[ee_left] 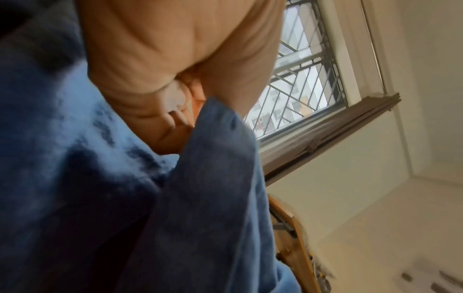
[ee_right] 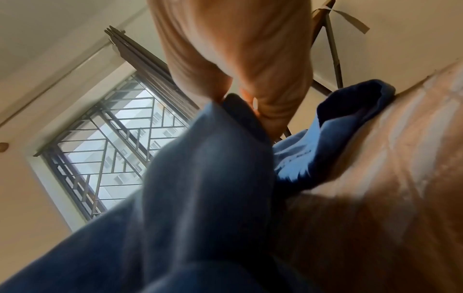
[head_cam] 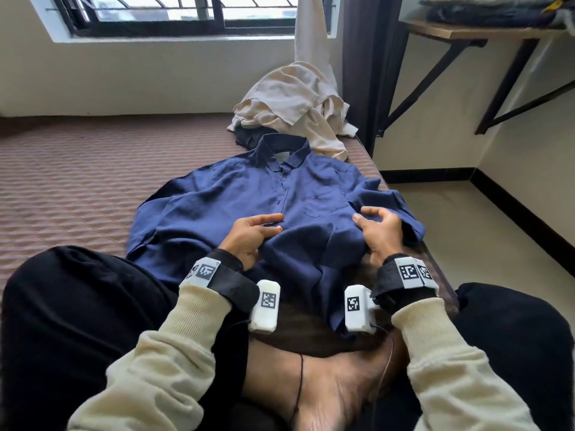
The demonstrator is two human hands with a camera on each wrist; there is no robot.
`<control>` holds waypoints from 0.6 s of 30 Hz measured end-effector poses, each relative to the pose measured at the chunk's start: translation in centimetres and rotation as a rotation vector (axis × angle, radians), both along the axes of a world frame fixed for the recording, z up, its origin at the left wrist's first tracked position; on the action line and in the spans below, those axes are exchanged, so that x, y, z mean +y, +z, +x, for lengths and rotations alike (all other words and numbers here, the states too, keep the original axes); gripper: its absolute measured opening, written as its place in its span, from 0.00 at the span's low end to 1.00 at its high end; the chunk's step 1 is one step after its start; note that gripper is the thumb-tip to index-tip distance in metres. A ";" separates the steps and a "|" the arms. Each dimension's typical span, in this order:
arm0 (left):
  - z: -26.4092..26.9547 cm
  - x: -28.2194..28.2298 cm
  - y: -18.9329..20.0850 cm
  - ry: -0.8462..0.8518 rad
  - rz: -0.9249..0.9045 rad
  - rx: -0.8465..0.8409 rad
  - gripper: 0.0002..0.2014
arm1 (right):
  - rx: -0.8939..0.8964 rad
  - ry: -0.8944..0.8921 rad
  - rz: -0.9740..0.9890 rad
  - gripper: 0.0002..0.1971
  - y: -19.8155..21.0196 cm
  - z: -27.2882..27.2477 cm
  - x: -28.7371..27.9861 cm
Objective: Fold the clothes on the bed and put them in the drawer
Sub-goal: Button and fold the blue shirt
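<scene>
Two bare hands, the left hand (head_cam: 249, 234) and the right hand (head_cam: 378, 233), each pinch the raised hem of one navy blue button-up shirt (head_cam: 249, 194) spread collar-away on the brown striped bed (head_cam: 77, 169), beside one crumpled beige garment (head_cam: 292, 101).

Left hand (ee_left: 160, 65) pinches blue shirt (ee_left: 125, 198) by window (ee_left: 298, 83)

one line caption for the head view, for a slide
Both hands, left hand and right hand, grip the blue shirt's hem on the bed.

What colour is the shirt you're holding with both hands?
Dark blue. The shirt shows best in the head view, spread on the bed.
</scene>
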State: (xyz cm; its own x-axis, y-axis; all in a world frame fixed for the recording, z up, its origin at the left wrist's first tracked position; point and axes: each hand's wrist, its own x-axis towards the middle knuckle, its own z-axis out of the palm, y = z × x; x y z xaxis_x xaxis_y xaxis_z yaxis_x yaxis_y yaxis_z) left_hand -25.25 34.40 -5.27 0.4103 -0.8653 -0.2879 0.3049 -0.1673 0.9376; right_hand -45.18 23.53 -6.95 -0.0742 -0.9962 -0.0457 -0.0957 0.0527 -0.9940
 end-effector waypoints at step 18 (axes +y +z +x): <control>5.8 0.3 2.4 -0.167 0.350 -0.458 0.08 | 0.822 0.271 -0.028 0.07 5.1 -3.3 -0.8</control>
State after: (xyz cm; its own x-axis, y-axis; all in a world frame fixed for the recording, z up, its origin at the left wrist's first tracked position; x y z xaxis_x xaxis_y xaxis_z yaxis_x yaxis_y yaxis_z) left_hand -19.47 34.68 -2.87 0.4264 -0.8146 -0.3932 -0.1748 -0.5007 0.8478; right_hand -48.52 22.70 -1.87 0.1670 -0.9843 -0.0570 -0.7905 -0.0991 -0.6044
